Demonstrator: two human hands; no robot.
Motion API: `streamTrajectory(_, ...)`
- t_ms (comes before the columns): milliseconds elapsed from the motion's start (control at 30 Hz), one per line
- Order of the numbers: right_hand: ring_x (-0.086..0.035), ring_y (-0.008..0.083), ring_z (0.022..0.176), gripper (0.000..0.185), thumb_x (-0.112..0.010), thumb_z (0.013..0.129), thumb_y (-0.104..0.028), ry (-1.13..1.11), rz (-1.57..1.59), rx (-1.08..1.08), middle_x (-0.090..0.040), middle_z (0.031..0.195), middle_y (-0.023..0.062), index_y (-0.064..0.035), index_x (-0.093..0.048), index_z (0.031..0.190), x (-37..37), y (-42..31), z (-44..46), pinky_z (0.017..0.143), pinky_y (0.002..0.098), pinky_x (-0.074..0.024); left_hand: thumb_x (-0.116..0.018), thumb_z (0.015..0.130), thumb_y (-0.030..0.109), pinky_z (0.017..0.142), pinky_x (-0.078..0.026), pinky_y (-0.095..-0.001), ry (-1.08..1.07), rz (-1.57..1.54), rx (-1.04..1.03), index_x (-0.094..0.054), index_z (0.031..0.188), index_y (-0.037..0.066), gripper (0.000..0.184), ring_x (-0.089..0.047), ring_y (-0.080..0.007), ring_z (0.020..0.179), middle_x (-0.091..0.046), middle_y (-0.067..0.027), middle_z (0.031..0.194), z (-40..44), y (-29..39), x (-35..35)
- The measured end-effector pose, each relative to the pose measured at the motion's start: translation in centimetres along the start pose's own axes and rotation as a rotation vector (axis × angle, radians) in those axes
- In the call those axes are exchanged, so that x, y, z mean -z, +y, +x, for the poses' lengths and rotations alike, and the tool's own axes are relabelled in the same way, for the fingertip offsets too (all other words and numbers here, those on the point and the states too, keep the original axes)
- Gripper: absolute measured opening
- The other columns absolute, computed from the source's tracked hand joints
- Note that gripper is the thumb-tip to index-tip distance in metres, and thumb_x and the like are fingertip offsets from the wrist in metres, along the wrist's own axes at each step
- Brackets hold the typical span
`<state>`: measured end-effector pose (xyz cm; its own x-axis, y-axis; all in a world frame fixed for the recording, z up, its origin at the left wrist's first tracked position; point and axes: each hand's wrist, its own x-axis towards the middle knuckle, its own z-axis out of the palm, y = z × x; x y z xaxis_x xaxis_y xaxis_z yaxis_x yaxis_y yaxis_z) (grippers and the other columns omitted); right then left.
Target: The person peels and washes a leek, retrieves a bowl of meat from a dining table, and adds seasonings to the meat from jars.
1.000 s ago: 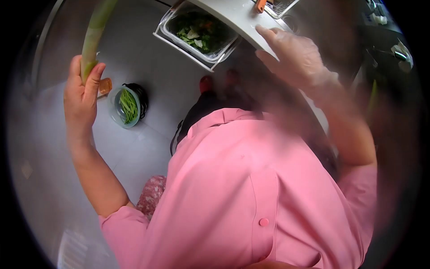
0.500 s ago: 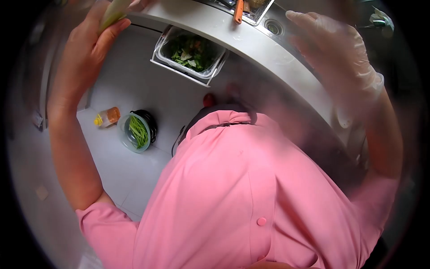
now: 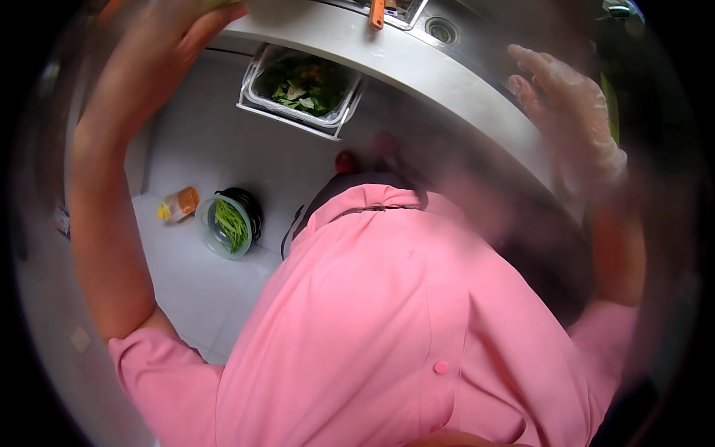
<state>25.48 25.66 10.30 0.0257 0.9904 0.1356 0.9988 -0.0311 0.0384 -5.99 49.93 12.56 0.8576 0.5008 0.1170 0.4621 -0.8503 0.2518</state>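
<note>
At the upper left, left hand (image 3: pixel 153 56), bare, raised against the top edge of the view; thumb laid along a pale green stalk (image 3: pixel 212 5), of which only a sliver shows. The fingers are closed on the stalk as far as can be seen; their tips are out of frame. Below, on the tiled floor (image 3: pixel 179 276): bottle (image 3: pixel 179 205) with yellow cap and orange-brown contents, lying on its side, any print on it too small to read. Just right of it, pale translucent bowl (image 3: pixel 216 249), tilted against a black container (image 3: pixel 252 212), with thin green stems (image 3: pixel 232 226) inside. Further right, under the bench edge, lined white bin (image 3: pixel 290 109) in a wire frame, holding green leaves (image 3: pixel 298 89). Near centre, red shoe (image 3: pixel 345 162) and pink shirt (image 3: pixel 357 328) of the wearer. Above, orange handle (image 3: pixel 377 13) at a tray, projecting over the curved pale bench (image 3: pixel 417 71); then a round drain (image 3: pixel 442 31) in steel. At right, right hand (image 3: pixel 573 112), in a clear glove, above the bench side: fingers partly spread and slightly bent, nothing visible between them. Just beyond its outer edge, long green strip (image 3: pixel 610 108); contact cannot be told.
</note>
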Motion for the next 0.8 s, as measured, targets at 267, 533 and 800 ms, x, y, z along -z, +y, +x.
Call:
streamTrajectory(267,-0.063,0.0291,0.096,0.037,-0.058,0.088,-0.033,-0.160,0.069,-0.345,-0.066,0.107,0.0110,-0.0108,-0.060,0.117,-2.7,7.2,-2.2,0.084,0.0375,-0.0491,-0.058,0.091,0.019,0.071,-0.045,-0.0400,-0.040,-0.084,-0.006,-0.044,0.103,0.008,0.021,-0.058,-0.0346,0.079,-0.058,-0.0168,0.082,4.2,3.3,-3.1)
streamTrajectory(533,-0.039,0.0347,0.129,0.064,-0.054,0.088,-0.032,-0.077,0.070,-0.538,-0.042,0.138,0.0221,0.0016,-0.033,0.139,-10.2,23.3,-4.3,0.106,0.0420,-0.0337,-0.059,0.087,0.016,0.065,-0.042,-0.0489,-0.273,-0.081,0.095,-0.040,0.098,0.003,0.026,-0.057,-0.0454,0.081,-0.058,-0.0250,0.081,11.1,10.8,-6.6)
streamTrajectory(800,-0.040,0.0364,0.124,0.068,-0.061,0.076,-0.028,0.149,-0.098,-0.683,-0.044,0.130,0.0206,0.0020,-0.036,0.131,-16.8,39.1,0.5,0.105,0.0445,-0.0332,-0.059,0.089,0.028,0.066,-0.042,-0.0529,-0.377,-0.113,0.139,-0.039,0.099,0.006,0.031,-0.057,-0.0453,0.076,-0.061,-0.0212,0.080,15.7,15.2,-11.0)
